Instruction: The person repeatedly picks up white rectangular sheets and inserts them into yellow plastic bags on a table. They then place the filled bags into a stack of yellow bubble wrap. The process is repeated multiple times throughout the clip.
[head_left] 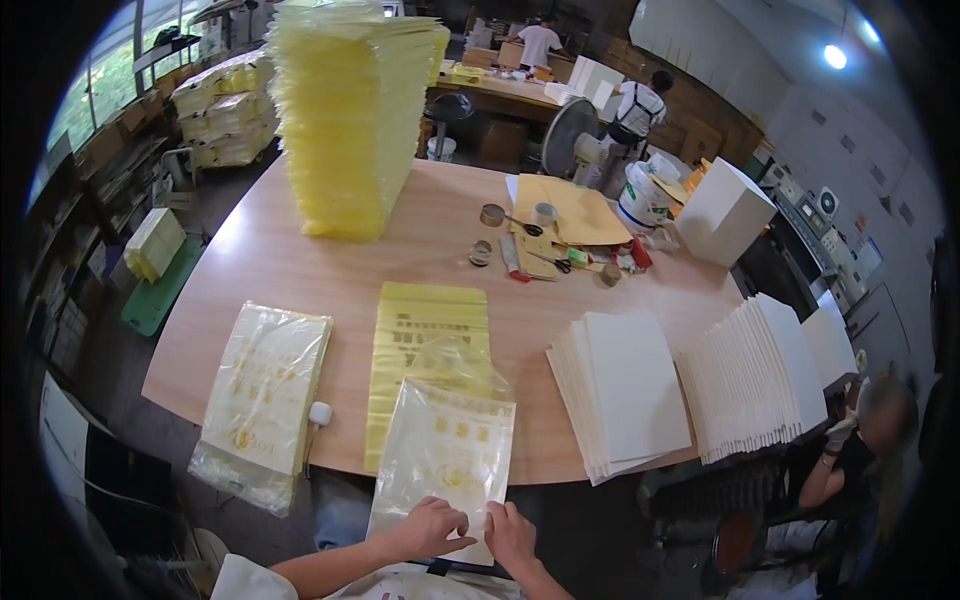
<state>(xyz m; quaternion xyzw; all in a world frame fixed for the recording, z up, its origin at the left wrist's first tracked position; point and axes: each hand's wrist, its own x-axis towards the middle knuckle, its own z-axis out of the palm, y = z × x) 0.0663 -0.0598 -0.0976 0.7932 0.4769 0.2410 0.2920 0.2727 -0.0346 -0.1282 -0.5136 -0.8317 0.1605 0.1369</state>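
Observation:
A clear plastic bag (445,440) with yellow printing lies at the table's near edge, holding a flat white sheet or pad. Its loose mouth end spreads over a yellow printed bag (430,305) lying flat beneath it. My left hand (432,528) rests on the near end of the clear bag, fingers bent and thumb stretched apart from them. At the bag's near right edge, my right hand (511,536) has its fingers closed on the plastic. Left of these lies a pile of filled clear bags (262,385) with the same printing.
Fanned white pads (630,390) and another white stack (755,385) stand on the right. A tall yellow bag stack (345,130) rises at the back left. Tape rolls, scissors (562,264) and brown envelopes (572,210) lie farther back. A person (835,450) sits at the right.

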